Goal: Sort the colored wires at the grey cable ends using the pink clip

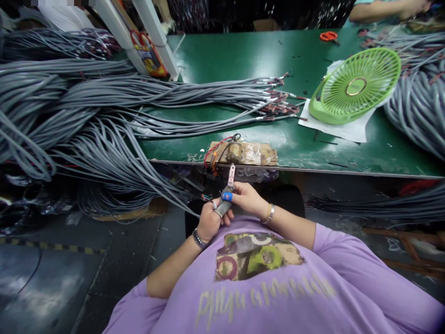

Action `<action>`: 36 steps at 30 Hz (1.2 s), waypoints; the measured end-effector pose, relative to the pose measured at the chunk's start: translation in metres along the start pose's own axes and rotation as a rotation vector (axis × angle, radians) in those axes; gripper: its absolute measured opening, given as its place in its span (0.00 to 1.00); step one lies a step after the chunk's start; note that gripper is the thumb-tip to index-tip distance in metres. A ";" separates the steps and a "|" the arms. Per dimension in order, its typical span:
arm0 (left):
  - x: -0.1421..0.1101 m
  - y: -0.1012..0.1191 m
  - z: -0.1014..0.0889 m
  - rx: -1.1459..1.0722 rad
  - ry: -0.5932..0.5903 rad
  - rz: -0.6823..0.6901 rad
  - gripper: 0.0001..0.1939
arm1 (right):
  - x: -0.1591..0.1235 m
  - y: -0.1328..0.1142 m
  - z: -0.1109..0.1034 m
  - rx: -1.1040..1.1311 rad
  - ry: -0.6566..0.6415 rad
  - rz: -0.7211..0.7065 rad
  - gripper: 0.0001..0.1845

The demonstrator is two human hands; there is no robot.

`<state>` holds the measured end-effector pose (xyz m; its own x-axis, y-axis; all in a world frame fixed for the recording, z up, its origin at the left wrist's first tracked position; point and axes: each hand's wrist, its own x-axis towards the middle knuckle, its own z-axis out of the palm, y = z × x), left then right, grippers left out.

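Note:
My left hand (210, 221) and my right hand (249, 199) are together in front of my shirt, below the bench edge. Both are closed round a grey hand tool (224, 206) that slants up and away. From its far end sticks a flat pale pink strip (231, 175) with a hole near the tip; its exact kind is unclear. Blue tape (227, 196) wraps my right thumb, which presses on the tool. A grey cable (189, 211) runs from the left to my left hand, and thin coloured wire ends (207, 198) show beside the fingers.
A wooden block (260, 153) with red and black leads lies at the edge of the green bench (243, 51). Grey cable bundles (114, 93) cover the left side; another coil (417, 106) lies right. A green fan (358, 86) and orange scissors (328, 36) are there. A co-worker's arm (378, 10) shows far right.

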<state>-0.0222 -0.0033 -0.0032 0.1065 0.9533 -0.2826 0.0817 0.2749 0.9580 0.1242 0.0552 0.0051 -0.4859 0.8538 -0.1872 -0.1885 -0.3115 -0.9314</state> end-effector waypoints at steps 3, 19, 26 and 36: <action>-0.001 0.001 0.002 -0.037 0.038 0.021 0.20 | 0.001 0.005 0.002 0.070 0.050 0.018 0.19; -0.001 -0.006 0.003 -0.128 0.172 0.078 0.20 | -0.002 0.003 0.001 0.066 0.081 0.100 0.21; -0.002 -0.003 0.006 -0.147 0.206 0.079 0.20 | -0.003 0.002 0.003 0.062 0.112 0.102 0.19; 0.002 -0.005 0.006 -0.190 0.261 0.077 0.18 | -0.004 0.005 0.000 0.019 0.130 0.124 0.23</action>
<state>-0.0167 -0.0037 -0.0088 -0.1540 0.9653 -0.2108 -0.1060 0.1960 0.9749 0.1255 0.0507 0.0013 -0.3922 0.8545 -0.3406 -0.1508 -0.4250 -0.8926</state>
